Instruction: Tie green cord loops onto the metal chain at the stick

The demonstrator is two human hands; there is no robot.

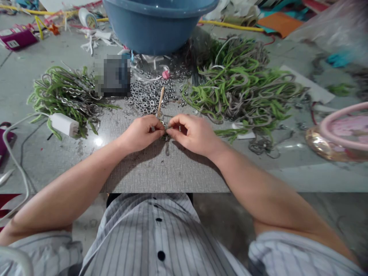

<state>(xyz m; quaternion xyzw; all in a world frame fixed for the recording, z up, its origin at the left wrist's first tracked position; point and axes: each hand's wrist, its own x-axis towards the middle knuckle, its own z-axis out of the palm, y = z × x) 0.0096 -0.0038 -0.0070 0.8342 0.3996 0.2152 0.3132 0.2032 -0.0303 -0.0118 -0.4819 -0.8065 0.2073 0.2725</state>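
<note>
Over the grey table, my left hand and my right hand meet with fingertips pinched together. Between them is something small that the fingers mostly hide. A short dark loop shows just below the fingertips. A thin wooden stick rises behind my left fingers; whether it is held I cannot tell. Many small shiny metal rings or nuts lie scattered beyond my hands. To the right of them spreads a large heap of green and grey cords.
A blue basin stands at the back. On the left lie green cords with metal chains, a white plug adapter and a blurred-out dark object. A pink-handled item sits far right. The table's front edge runs before my body.
</note>
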